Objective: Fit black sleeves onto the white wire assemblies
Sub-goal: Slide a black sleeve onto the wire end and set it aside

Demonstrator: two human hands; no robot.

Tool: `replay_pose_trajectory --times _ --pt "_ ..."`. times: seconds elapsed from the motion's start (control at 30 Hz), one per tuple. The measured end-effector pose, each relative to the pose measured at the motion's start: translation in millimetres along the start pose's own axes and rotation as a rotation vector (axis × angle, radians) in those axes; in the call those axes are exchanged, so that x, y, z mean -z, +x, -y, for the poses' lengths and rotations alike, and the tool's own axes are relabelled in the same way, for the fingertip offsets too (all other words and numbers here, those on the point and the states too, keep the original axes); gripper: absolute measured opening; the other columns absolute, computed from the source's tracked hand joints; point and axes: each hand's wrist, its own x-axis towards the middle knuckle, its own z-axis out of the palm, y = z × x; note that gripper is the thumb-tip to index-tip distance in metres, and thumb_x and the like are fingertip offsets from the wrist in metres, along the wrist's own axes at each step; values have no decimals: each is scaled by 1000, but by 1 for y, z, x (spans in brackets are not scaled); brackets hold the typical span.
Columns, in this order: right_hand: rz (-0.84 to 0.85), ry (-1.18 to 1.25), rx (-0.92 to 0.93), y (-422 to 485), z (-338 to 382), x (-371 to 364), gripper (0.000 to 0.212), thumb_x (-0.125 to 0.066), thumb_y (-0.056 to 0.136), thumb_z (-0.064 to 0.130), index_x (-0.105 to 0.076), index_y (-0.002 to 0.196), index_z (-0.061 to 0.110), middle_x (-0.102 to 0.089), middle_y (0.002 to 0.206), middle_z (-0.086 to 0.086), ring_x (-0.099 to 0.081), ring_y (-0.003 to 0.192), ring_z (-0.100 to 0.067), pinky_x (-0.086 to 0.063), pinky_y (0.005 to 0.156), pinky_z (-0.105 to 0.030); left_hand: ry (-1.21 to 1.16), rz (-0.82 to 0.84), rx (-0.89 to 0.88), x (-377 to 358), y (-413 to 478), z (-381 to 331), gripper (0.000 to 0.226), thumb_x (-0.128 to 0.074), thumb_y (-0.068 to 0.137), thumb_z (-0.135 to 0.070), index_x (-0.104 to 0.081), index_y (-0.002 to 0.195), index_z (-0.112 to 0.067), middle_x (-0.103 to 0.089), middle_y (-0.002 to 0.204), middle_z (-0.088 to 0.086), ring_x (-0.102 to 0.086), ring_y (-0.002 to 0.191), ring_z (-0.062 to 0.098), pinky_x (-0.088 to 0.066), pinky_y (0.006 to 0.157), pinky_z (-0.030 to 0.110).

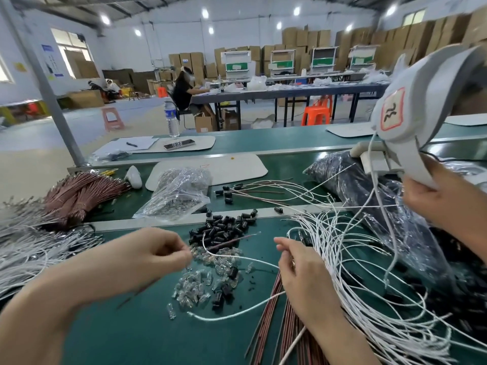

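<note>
Pinches the end of one white wire [245, 260] in the left grip [155, 255], fingertips closed together on it just above the worktop [137, 325], probably to keep the tip steady and free for a sleeve. Curls the right grip [303, 277] round the same wire farther along, seemingly to draw it taut and clear of its neighbours; cannot tell how firmly, since the fingers hide the contact.

Keeps the black sleeves [226, 229] heaped mid-worktop toward the far edge, just beyond both grips and within easy reach. Leaves a scatter of clear caps [197, 285] between the grips, closer to the near edge. Fans the white wire assemblies [355, 259] out toward the right edge, beside the right wrist, likely so each can be drawn off singly. Lays brown wires [274, 335] at the near edge beneath the right forearm.

Shows no sleeve on the pinched wire yet; looks like the start of this piece, with a sleeve to be picked from the heap.
</note>
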Motion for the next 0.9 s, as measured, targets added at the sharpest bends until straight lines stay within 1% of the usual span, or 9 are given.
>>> replay_pose_trajectory --times 0.07,0.17,0.23,0.37,0.43,0.53,0.73,0.83,0.9 --pt "41 -35 32 -1 2 -2 33 -53 100 20 -62 132 23 -67 117 14 -58 104 1 -49 100 -25 -334 -70 -67 -6 3 3 40 -68 82 -65 -68 80 -25 -52 57 -5 -43 47 12 -41 45 22" --pt "101 -48 85 1 8 -5 31 -53 100 24 -62 129 28 -64 114 19 -55 103 4 -43 99 -17 -853 -388 -31 -31 23 8 31 -68 87 -35 -64 61 -20 -50 56 2 -44 43 12 -42 40 21" --pt "177 -63 119 5 15 -11 28 -50 102 34 -62 127 33 -62 114 22 -53 104 4 -42 101 -21 -1062 -518 50 -52 34 13 27 -61 95 -19 -62 70 -9 -56 56 3 -50 44 10 -48 42 21" --pt "373 -165 140 9 26 -28 41 -40 101 58 -56 133 38 -55 116 18 -47 105 -2 -36 99 -23 -1313 -622 101 -89 43 19 21 -57 100 -17 -62 88 -1 -66 65 3 -61 54 10 -56 52 21" --pt "404 -221 139 9 25 -35 43 -38 100 62 -53 135 41 -51 114 15 -46 106 -7 -36 100 -28 -1363 -659 98 -100 47 17 15 -56 101 -14 -61 93 -2 -66 67 2 -61 55 9 -56 52 22" --pt "364 -212 134 7 20 -40 34 -41 100 59 -55 126 41 -51 111 16 -46 104 -8 -37 97 -28 -1368 -660 75 -109 52 11 6 -52 101 -7 -58 101 -7 -68 71 2 -61 55 10 -56 52 24" --pt "327 -101 159 5 19 -40 15 -54 97 51 -44 104 44 -58 106 23 -40 97 -2 -34 90 -24 -1313 -712 52 -120 55 5 9 -54 102 -13 -61 97 -9 -68 74 3 -61 58 11 -55 53 25" --pt "338 -104 180 5 18 -41 23 -56 98 46 -51 119 42 -56 112 24 -43 100 -1 -35 93 -22 -1301 -734 17 -122 56 3 19 -57 101 -23 -61 89 -9 -65 71 2 -59 57 10 -55 53 25" --pt "310 -5 122 6 17 -39 29 -59 98 42 -57 126 39 -54 110 24 -48 102 2 -38 96 -19 -1293 -740 -10 -122 54 2 22 -60 97 -30 -61 83 -12 -62 70 2 -57 57 11 -54 53 26"
